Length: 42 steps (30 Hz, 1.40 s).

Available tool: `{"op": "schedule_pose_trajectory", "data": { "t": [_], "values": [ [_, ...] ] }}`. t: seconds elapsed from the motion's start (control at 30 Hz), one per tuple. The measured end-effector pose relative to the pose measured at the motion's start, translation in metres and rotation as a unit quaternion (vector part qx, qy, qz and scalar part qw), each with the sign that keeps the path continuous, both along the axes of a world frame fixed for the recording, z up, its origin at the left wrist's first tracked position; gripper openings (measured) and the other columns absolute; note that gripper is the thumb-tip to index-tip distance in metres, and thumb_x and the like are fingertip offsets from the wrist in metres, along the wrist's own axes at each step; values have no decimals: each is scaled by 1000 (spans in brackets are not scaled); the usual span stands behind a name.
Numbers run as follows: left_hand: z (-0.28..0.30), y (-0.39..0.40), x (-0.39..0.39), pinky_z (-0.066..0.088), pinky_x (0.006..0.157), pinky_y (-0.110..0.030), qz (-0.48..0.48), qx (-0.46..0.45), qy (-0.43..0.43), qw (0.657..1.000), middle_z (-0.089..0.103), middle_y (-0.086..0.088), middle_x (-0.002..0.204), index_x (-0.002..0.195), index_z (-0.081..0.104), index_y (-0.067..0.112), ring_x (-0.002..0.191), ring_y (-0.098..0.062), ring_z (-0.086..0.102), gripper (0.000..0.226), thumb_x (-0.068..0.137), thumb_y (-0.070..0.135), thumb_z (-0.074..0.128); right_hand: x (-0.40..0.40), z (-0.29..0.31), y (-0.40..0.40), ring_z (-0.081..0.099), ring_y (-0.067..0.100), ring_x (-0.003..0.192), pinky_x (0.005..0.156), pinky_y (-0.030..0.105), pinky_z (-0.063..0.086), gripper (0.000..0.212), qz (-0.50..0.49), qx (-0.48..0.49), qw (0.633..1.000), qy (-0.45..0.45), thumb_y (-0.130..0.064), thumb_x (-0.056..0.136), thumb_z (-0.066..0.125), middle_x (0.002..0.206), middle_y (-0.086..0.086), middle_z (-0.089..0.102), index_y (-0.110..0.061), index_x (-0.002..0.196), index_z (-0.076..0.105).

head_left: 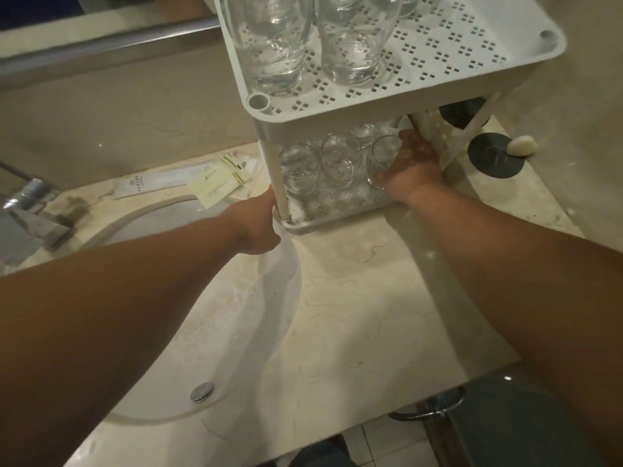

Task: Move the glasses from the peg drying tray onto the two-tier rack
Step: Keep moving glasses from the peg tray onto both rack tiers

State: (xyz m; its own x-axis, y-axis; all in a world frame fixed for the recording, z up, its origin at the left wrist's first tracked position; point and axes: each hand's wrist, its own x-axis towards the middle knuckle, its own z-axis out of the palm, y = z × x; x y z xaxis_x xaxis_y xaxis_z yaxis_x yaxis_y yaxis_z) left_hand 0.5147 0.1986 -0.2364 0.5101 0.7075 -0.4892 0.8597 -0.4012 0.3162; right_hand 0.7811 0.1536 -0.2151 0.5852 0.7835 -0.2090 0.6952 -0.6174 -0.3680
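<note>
A white two-tier rack (438,79) stands on the marble counter. Tall clear glasses (273,45) stand on its perforated top tier. Several short glasses (300,163) fill the lower tier. My right hand (409,163) reaches into the lower tier and grips a short clear glass (381,160) at the right side of that tier. My left hand (258,224) rests against the rack's front left leg (279,187), with its fingers hidden behind the leg. No peg drying tray is in view.
A white sink basin (188,298) with a metal drain lies at the left, its tap (30,203) further left. Toiletry packets (219,183) lie behind the basin. A dark round stopper (495,155) and a pale soap (522,144) sit right of the rack.
</note>
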Motion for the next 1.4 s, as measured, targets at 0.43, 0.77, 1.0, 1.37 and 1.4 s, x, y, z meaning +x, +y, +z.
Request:
{"op": "schedule_pose_trajectory", "data": {
  "t": [0.43, 0.77, 1.0, 1.37, 1.4],
  "values": [
    [-6, 3, -4, 44, 69, -29, 7, 8, -1, 1000, 64, -8, 120, 154, -7, 39, 85, -20, 54, 102, 84, 19, 64, -1, -3, 12, 39, 22, 135, 104, 26, 34, 83, -12, 48, 999, 11, -32, 79, 79, 146, 5, 40, -20, 146, 31],
    [-8, 4, -5, 51, 73, -32, 10, 7, -4, 1000, 66, -7, 120, 154, -8, 40, 85, -20, 57, 103, 83, 17, 63, -5, 0, 21, 32, 26, 140, 111, 29, 29, 89, 13, 43, 999, 8, -27, 83, 76, 151, 12, 33, -19, 152, 21],
    [-7, 3, -3, 52, 68, -31, 10, 8, -4, 1000, 66, -8, 116, 154, -6, 39, 79, -16, 59, 102, 83, 15, 63, -4, 2, 20, 28, 28, 143, 114, 30, 26, 91, 18, 40, 999, 24, -29, 83, 76, 154, 12, 29, -18, 154, 19],
    [-2, 1, -2, 40, 54, -22, 10, 1, 1, 1000, 63, 0, 101, 153, -12, 41, 71, -8, 55, 104, 83, 15, 61, -6, 2, 16, 26, 27, 144, 113, 32, 28, 88, 22, 40, 999, 22, -29, 87, 73, 154, 11, 28, -20, 154, 16],
    [-2, 2, -2, 40, 54, -23, 10, 1, 1, 1000, 62, 1, 102, 153, -12, 41, 71, -9, 55, 104, 83, 15, 60, -6, 2, 16, 26, 27, 144, 113, 33, 28, 88, 22, 41, 999, 24, -28, 87, 72, 155, 10, 27, -20, 154, 17]
  ]
}}
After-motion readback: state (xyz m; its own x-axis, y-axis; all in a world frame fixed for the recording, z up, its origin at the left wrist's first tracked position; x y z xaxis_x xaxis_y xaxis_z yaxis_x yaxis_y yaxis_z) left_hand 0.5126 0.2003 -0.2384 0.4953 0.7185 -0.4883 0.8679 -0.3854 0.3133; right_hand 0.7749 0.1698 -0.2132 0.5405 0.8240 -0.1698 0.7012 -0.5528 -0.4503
